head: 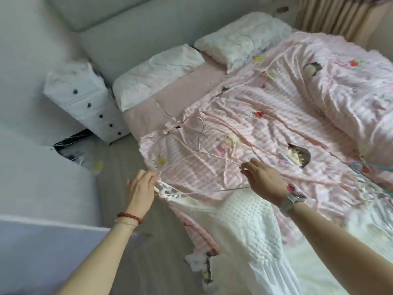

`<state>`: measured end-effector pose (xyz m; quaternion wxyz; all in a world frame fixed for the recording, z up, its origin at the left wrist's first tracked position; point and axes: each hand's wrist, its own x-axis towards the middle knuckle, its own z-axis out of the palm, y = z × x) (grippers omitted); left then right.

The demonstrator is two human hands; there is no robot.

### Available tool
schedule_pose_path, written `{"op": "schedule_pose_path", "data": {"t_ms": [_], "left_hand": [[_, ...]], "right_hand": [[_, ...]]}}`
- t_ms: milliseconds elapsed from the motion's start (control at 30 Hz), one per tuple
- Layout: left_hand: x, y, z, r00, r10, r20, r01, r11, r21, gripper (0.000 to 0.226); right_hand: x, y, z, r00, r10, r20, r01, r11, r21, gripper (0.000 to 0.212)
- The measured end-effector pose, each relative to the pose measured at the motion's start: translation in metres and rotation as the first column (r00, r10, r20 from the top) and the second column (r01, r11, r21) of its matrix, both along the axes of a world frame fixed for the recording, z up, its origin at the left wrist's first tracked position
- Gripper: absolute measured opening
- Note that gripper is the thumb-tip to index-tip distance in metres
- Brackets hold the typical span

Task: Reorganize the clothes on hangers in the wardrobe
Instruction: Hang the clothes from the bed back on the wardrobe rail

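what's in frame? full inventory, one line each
pillows: 2, white, head of the bed
quilt: 1, pink striped with cartoon prints, spread over the bed
wire hanger: 1, pale, on the quilt, held at both ends
dress: 1, white, textured, draped over the near bed edge
teal hanger: 1, right edge of the quilt
drawer unit: 1, white with dark knobs, left of the bed
curtain: 1, beige, top right
left hand: red bead bracelet, pinches the dress strap and hanger end
right hand: grey watch, pinches the hanger's other end

Soft, even daylight, faint shadows, blocky compression blur throughout, wide-angle bending at the edges.
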<state>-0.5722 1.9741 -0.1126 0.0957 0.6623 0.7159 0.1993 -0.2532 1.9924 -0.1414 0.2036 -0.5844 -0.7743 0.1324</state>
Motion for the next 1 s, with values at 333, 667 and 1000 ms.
{"op": "schedule_pose_path", "data": {"t_ms": [333,667,1000], "left_hand": [[-0.238,-0.275,0.075,0.687,0.723,-0.079,-0.669,0.671,0.32,0.021],[-0.309,-0.533,0.115,0.16,0.985,0.069,-0.858,0.104,0.503,0.028],[-0.282,-0.665,0.163,-0.252,0.964,0.089,-0.772,-0.256,0.582,0.026]], "right_hand": [[-0.335,-0.056,0.108,0.677,0.735,-0.028,-0.726,0.674,0.135,0.018],[-0.56,-0.237,0.198,-0.055,0.998,0.039,-0.968,-0.063,0.241,0.017],[-0.653,-0.366,0.247,-0.584,0.79,-0.187,-0.808,-0.587,0.046,0.013]]}}
